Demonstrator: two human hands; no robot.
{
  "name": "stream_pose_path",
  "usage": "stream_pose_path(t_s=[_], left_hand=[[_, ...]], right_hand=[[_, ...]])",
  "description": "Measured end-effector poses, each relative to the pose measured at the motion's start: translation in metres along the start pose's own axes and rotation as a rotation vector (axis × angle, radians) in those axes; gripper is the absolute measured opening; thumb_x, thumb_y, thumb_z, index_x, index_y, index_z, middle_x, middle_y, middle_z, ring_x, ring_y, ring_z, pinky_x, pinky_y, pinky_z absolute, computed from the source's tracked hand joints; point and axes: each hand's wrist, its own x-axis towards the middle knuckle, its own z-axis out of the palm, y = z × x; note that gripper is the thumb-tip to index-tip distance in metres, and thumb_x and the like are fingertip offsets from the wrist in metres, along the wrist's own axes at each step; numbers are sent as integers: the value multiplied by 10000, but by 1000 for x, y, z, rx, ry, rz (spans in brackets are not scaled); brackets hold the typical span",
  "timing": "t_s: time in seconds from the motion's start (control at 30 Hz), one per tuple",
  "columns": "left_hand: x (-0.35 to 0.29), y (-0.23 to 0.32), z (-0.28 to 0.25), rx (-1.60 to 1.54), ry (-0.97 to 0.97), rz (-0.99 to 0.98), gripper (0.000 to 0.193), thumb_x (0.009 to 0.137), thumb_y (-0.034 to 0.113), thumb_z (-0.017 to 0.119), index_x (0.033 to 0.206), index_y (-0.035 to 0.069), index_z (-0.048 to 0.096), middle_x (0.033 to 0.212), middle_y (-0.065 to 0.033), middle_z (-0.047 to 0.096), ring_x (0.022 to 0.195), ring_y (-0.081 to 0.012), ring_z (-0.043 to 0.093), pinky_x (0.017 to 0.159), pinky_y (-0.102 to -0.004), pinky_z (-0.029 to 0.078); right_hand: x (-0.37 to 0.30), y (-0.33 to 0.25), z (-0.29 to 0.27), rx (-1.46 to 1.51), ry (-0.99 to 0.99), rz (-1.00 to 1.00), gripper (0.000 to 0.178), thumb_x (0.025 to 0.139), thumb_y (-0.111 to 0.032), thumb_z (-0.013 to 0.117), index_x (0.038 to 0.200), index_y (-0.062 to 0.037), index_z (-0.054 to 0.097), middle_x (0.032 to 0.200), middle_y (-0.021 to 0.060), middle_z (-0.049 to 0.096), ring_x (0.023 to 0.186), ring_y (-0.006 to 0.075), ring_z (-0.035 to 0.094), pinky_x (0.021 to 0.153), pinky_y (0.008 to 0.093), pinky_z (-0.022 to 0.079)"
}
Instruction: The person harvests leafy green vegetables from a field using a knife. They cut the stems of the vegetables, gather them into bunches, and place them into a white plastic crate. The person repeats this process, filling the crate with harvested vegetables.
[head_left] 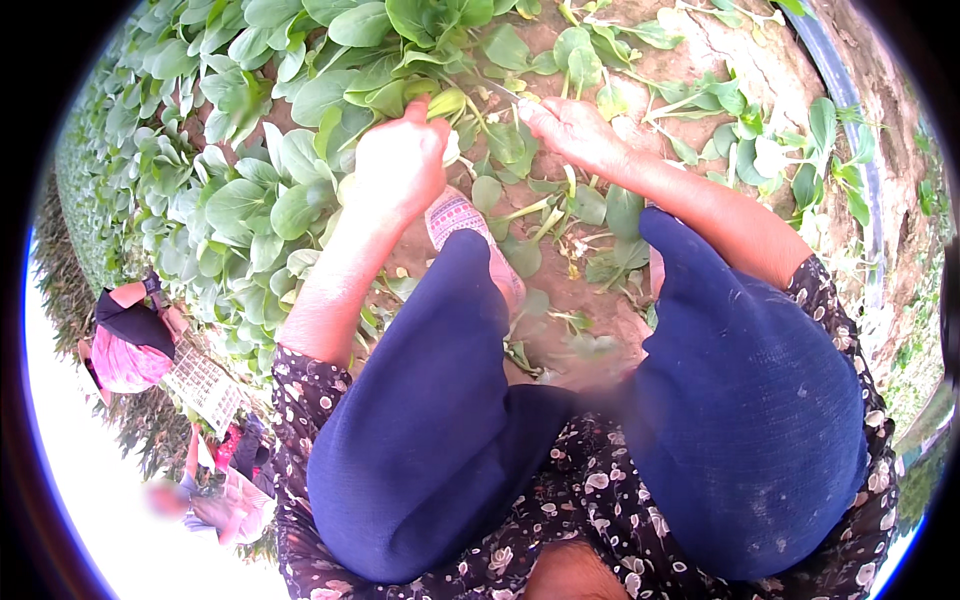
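My left hand [400, 160] is closed around the base of a leafy green plant that looks like bok choy [385, 98], its index finger and thumb pressed against the pale stalks. Just to the right, my right hand [578, 132] is closed on a knife, whose thin blade [498, 91] points left toward the plant's base. The handle is hidden inside my fingers. Whether the blade touches the stalks I cannot tell. Loose leaves [505, 142] lie on the soil below the blade, between my two hands.
Dense rows of bok choy [245, 200] grow to the left. Plucked leaves [745, 110] are strewn over bare soil at the right, beside a dark hose [835, 85]. Two people work at the far left, near a pale crate [205, 385]. My patterned shoe [460, 218] stands below my left hand.
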Motion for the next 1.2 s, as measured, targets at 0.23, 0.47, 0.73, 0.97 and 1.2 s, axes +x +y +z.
stream_pose_path(t_s=[0.23, 0.47, 0.73, 0.97, 1.2], left_hand=[[-24, 8, 25, -26, 157, -38, 281, 658, 57, 690, 930, 69, 623, 1304, -134, 615, 743, -257, 704, 660, -357, 572], [-26, -8, 34, -238, 262, -148, 230, 740, 139, 711, 957, 90, 653, 1218, -26, 667, 804, -263, 705, 706, -379, 566], [-26, -10, 45, -272, 317, -161, 186, 760, 167, 715, 929, 101, 675, 1145, 1, 692, 798, -256, 702, 701, -367, 566], [-22, 0, 49, -273, 348, -212, 214, 726, 163, 732, 923, 109, 670, 1101, -2, 698, 804, -245, 701, 700, -355, 567], [-10, 5, 37, -356, 282, -371, 272, 711, 231, 771, 945, 102, 719, 1044, -44, 701, 876, -283, 693, 781, -384, 552]], right_hand=[[6, -8, 5, -8, -72, 15, 602, 967, -545, 437, 880, 7, 660, 772, 199, 659, 815, 358, 664, 772, 455, 506], [21, -12, 9, 131, -235, 207, 564, 965, -549, 515, 858, -1, 595, 641, 39, 518, 519, 134, 488, 458, 289, 409], [15, -26, 20, 339, -312, 416, 514, 978, -510, 501, 872, -8, 512, 603, 17, 454, 423, 103, 391, 377, 286, 324], [11, -16, 42, 301, -257, 353, 445, 1002, -431, 480, 834, -20, 498, 576, 19, 462, 401, 123, 409, 367, 313, 353], [11, -14, 41, 164, -280, 291, 562, 996, -426, 451, 668, 14, 572, 574, 101, 589, 454, 221, 594, 547, 388, 537]])
